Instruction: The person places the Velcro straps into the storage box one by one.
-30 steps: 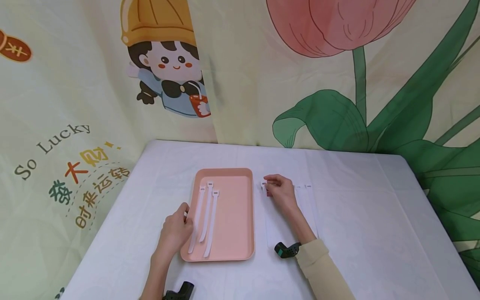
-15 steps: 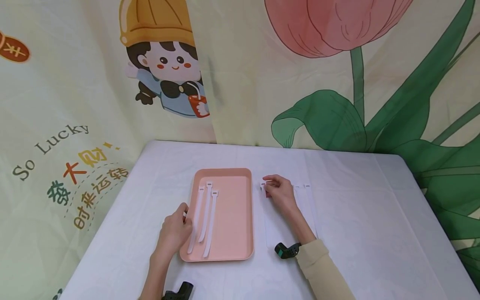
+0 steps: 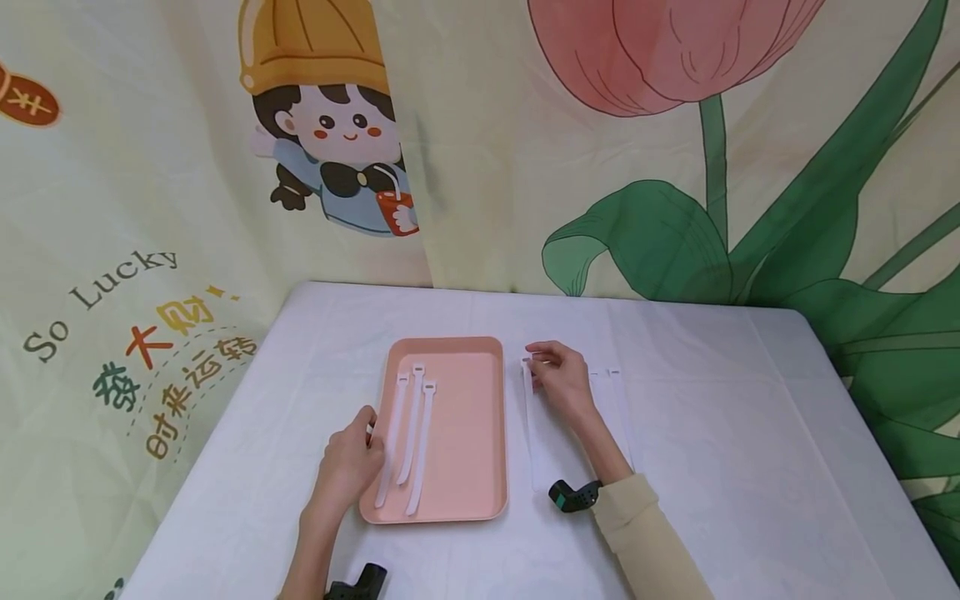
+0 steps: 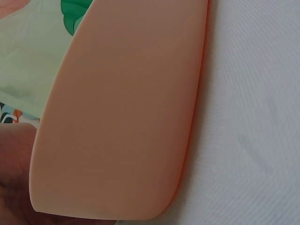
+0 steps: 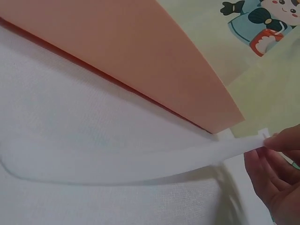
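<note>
My right hand (image 3: 562, 379) pinches the head end of a white cable tie (image 3: 528, 425) just right of the pink tray (image 3: 468, 433). In the right wrist view, thumb and fingers hold that end raised, while the strap (image 5: 117, 164) slopes down towards the white cloth. Three more white cable ties (image 3: 408, 425) lie lengthwise in the tray's left half. At the tray's left rim, my left hand (image 3: 348, 458) holds the edge with curled fingers. The tray's side covers much of this hand in the left wrist view.
Further white cable ties (image 3: 617, 372) lie on the white tablecloth (image 3: 750, 450) beyond the right forearm, partly hidden and faint against the cloth. A printed curtain (image 3: 480, 167) hangs behind the table's far edge.
My right hand has risen slightly, and the pinched cable tie has come up off the cloth at its head end. The left hand and the tray stay in place.
</note>
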